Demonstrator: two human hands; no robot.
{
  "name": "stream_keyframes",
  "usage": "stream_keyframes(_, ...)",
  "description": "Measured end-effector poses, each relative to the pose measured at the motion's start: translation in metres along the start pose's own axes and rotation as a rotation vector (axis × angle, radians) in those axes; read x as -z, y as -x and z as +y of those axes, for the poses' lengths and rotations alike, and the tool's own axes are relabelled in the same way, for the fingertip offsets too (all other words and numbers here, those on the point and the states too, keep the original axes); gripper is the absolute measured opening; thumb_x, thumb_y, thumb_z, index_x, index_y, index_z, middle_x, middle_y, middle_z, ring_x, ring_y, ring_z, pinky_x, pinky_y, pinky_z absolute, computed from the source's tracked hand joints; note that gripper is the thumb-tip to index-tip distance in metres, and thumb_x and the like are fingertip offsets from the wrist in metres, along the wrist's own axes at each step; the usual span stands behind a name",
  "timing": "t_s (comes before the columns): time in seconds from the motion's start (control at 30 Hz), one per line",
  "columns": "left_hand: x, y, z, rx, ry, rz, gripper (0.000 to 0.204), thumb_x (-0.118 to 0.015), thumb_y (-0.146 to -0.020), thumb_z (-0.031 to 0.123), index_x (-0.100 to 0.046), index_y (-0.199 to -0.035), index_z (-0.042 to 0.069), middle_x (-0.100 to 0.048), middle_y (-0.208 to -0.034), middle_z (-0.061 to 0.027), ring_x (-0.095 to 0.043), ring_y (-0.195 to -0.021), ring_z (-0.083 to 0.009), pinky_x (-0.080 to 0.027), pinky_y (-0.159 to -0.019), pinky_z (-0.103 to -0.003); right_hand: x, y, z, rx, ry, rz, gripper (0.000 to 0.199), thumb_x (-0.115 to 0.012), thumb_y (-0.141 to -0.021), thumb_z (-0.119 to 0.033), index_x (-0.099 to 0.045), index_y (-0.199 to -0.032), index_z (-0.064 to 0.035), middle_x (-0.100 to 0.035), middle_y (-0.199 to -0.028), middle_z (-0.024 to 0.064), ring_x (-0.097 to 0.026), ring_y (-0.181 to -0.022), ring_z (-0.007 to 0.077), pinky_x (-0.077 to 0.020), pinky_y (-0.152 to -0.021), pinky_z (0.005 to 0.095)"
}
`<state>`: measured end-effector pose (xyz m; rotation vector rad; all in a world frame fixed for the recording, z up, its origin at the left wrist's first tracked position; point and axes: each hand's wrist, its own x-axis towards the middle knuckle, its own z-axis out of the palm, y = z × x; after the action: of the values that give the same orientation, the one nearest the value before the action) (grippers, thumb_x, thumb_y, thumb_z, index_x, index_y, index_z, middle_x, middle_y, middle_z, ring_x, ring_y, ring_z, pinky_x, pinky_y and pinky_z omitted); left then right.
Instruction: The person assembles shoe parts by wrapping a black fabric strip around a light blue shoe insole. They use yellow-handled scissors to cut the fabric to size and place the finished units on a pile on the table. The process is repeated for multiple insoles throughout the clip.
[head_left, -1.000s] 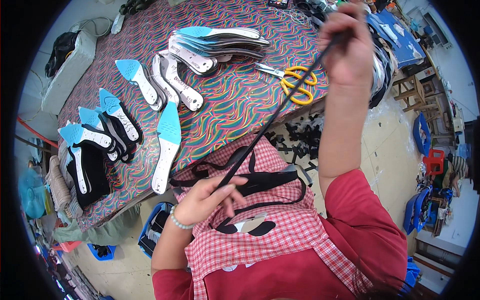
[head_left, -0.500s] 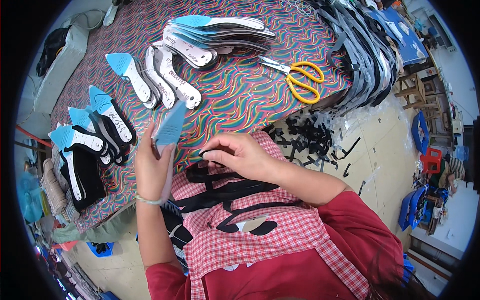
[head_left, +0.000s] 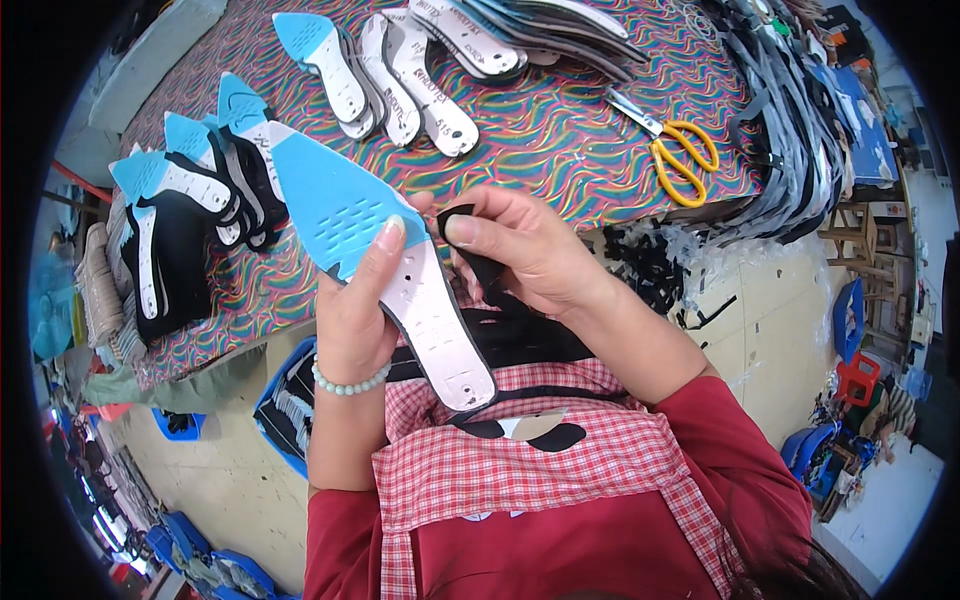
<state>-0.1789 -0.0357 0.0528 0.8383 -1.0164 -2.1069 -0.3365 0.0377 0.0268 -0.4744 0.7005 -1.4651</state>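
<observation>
Where the blue-and-white insole (head_left: 390,270) lies tilted above your lap, near the table's front edge, your left hand (head_left: 355,320) grips it from below, thumb pressed on its blue forepart. Your right hand (head_left: 520,245), just to its right, pinches a black strap (head_left: 478,250) between thumb and fingers, touching the insole's edge. On the patterned table (head_left: 560,150), yellow-handled scissors (head_left: 675,155) lie far right; more insoles (head_left: 400,70) are spread far left.
</observation>
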Motion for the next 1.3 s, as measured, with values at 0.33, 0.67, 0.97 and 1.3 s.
stream_keyframes(0.33, -0.003, -0.002, -0.026, -0.247, -0.114, 0.138, 0.026, -0.068, -0.084, 0.005, -0.059, -0.109, 0.001, -0.065, -0.099, -0.0055, -0.061, -0.086, -0.0114, -0.048, -0.077, -0.025, -0.005, 0.0, 0.002, 0.171, 0.214, 0.17, 0.017, -0.071, -0.085, -0.01, -0.06, -0.095, -0.0023, -0.063, -0.085, -0.001, -0.059, -0.075, 0.0032, -0.0487, -0.067, 0.0171)
stream_keyframes(0.67, -0.007, 0.003, -0.027, -0.357, -0.14, 0.184, 0.024, -0.068, -0.085, 0.005, -0.06, -0.106, 0.0, -0.065, -0.097, -0.0057, -0.061, -0.086, -0.0116, -0.048, -0.076, -0.025, -0.02, 0.003, 0.01, 0.25, 0.162, 0.246, 0.022, -0.071, -0.084, -0.006, -0.055, -0.098, -0.0013, -0.06, -0.088, 0.0018, -0.058, -0.077, 0.0049, -0.0486, -0.067, 0.017)
stream_keyframes(0.97, 0.001, 0.01, -0.01, -0.54, -0.581, -0.052, 0.032, -0.063, -0.087, 0.008, -0.053, -0.116, -0.004, -0.059, -0.114, -0.0149, -0.06, -0.102, -0.0218, -0.048, -0.088, -0.034, -0.017, 0.016, -0.014, 0.665, 1.174, 0.075, 0.01, -0.067, -0.082, -0.004, -0.065, -0.091, -0.0001, -0.06, -0.096, 0.0087, -0.058, -0.091, 0.0176, -0.0457, -0.082, 0.0291)
stream_keyframes(1.3, -0.028, -0.008, 0.009, -0.549, -0.124, -0.085, 0.044, -0.048, -0.097, 0.03, -0.054, -0.118, -0.008, -0.063, -0.105, -0.0206, -0.063, -0.097, -0.0276, -0.05, -0.084, -0.038, -0.025, 0.015, -0.019, 0.161, 0.385, 0.042, 0.019, -0.058, -0.095, -0.017, -0.063, -0.1, -0.0003, -0.063, -0.089, 0.0008, -0.057, -0.082, 0.0066, -0.0474, -0.071, 0.0233)
